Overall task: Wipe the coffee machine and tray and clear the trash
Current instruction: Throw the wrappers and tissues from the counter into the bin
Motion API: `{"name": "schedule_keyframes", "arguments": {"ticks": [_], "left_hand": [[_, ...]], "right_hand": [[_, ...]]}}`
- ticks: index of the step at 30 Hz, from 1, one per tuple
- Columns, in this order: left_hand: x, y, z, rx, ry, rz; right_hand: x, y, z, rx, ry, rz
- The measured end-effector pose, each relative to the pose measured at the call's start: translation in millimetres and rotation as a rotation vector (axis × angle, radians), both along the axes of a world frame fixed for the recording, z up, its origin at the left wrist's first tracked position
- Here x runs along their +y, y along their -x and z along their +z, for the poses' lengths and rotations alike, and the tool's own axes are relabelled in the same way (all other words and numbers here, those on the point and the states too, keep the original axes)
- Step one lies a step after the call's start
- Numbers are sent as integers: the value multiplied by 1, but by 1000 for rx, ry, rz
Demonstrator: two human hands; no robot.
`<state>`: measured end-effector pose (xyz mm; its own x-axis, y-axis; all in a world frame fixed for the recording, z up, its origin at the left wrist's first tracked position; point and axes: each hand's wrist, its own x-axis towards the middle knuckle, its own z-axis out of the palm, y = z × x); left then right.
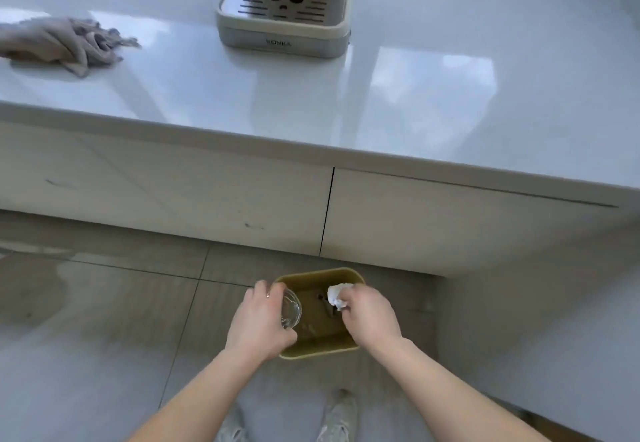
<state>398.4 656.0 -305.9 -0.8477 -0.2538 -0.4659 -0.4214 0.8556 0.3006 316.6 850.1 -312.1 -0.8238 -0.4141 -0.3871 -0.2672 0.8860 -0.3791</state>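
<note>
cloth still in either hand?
No. The grey cloth lies on the counter, while the left hand holds a glass dish and the right hand crumpled tissue.

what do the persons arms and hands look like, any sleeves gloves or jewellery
Both forearms are bare, with no sleeves in view and no gloves. The left hand seems to wear a thin ring on one finger, though it is small and blurred. The right hand shows no ring, watch or bracelet.
</note>
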Motion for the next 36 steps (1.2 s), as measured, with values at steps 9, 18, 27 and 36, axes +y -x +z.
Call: {"name": "schedule_keyframes", "arguments": {"ticks": [9,18,27,36], "left_hand": [[14,-15,-135,-110,-9,-100],[14,-17,-181,-88,32,-139],[-3,-8,-150,9,110,-143],[-27,-14,-70,65,175,-110]], "right_hand": [[-8,-27,-136,-140,-116,-43],[5,-41,-170,-165,-102,-30],[-15,-21,-143,-96,-109,-22],[-36,-13,-62,7,-92,64]]}}
